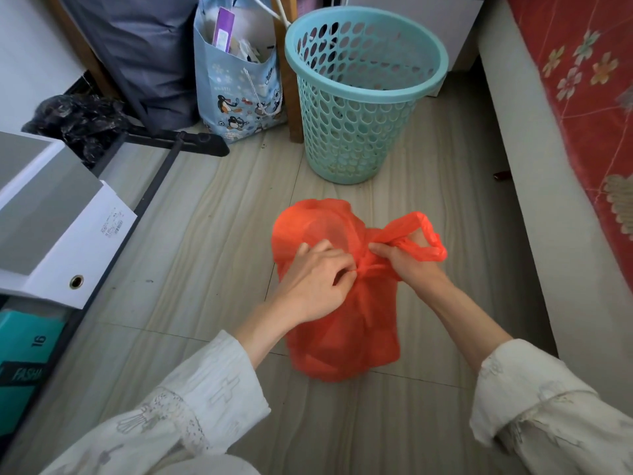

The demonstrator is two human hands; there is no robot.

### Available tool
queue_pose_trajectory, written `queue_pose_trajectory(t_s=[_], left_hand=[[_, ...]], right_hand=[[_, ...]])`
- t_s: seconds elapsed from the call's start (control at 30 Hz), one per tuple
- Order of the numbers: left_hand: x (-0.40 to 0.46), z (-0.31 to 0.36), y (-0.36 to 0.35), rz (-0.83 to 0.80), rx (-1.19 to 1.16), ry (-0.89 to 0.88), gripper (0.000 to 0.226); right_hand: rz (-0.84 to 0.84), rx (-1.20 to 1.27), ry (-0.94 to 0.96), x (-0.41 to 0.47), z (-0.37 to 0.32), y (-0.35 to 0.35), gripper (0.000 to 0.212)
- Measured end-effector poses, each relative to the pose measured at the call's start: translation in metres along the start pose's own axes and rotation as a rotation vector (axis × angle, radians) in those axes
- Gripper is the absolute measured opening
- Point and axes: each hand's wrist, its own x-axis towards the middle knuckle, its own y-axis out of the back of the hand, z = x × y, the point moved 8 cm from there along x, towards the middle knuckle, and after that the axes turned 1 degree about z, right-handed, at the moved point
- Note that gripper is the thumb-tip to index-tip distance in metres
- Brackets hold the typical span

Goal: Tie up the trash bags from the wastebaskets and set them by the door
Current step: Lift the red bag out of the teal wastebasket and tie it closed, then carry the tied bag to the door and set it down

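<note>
An orange plastic trash bag (346, 341) sits on the floor in the middle of the view, its neck gathered. My left hand (317, 282) pinches the twisted neck from the left, fingers curled on the plastic. My right hand (407, 260) grips the bag's handle loop, which sticks out to the right. A teal perforated wastebasket (363, 97) stands upright behind the bag with no bag in it.
A blue cartoon-print tote bag (239, 73) and a wooden post stand left of the wastebasket. A black crumpled bag (78, 121) lies at the far left by a metal rack with white boxes (61, 234). A bed with red floral bedding (582, 114) runs along the right.
</note>
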Motion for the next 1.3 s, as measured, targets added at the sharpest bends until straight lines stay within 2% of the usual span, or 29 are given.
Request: queue_pose_trajectory(t_s=[0.03,0.07,0.17,0.27,0.33,0.47,0.53,0.63,0.73,0.87,1.0,1.13,1.3], left_hand=[[0.0,0.006,0.0,-0.005,-0.001,-0.028,0.023],[0.0,0.011,0.0,-0.013,-0.001,-0.053,0.021],[0.002,0.02,0.004,-0.024,0.003,-0.091,0.018],[0.003,0.023,0.008,-0.023,-0.026,-0.098,0.019],[0.005,0.026,0.008,-0.028,-0.043,-0.114,0.02],[0.01,0.032,0.002,-0.131,-0.121,-0.083,0.019],[0.011,0.034,0.003,-0.164,-0.17,-0.038,0.018],[0.01,0.025,0.012,-0.262,-0.178,0.181,0.02],[0.006,0.026,0.029,-0.382,-0.156,0.303,0.022],[-0.002,0.05,0.08,-0.442,-0.245,0.461,0.026],[-0.024,0.085,0.151,-0.446,-0.4,0.613,0.014],[-0.043,0.127,0.238,-0.426,-0.518,0.718,0.03],[-0.073,0.185,0.359,-0.411,-0.552,0.846,0.031]], right_hand=[[0.001,0.035,-0.085,0.002,0.009,0.004,0.032],[0.002,0.062,-0.145,0.006,0.017,0.007,0.04],[0.063,-0.092,-0.039,0.013,0.003,0.018,0.016],[0.14,-0.133,-0.014,0.016,-0.003,0.026,0.026],[0.183,-0.073,-0.067,0.021,0.0,0.031,0.028],[0.178,-0.103,-0.078,0.027,-0.004,0.042,0.028],[0.155,-0.133,-0.07,0.027,-0.01,0.05,0.028],[0.098,-0.183,-0.043,0.015,-0.028,0.061,0.026],[0.028,-0.286,-0.023,-0.009,-0.056,0.073,0.026],[-0.093,-0.322,-0.062,-0.048,-0.114,0.094,0.032],[-0.201,-0.28,-0.103,-0.088,-0.189,0.123,0.032],[-0.262,-0.247,-0.126,-0.136,-0.271,0.161,0.029],[-0.337,-0.28,-0.169,-0.206,-0.355,0.213,0.034]])
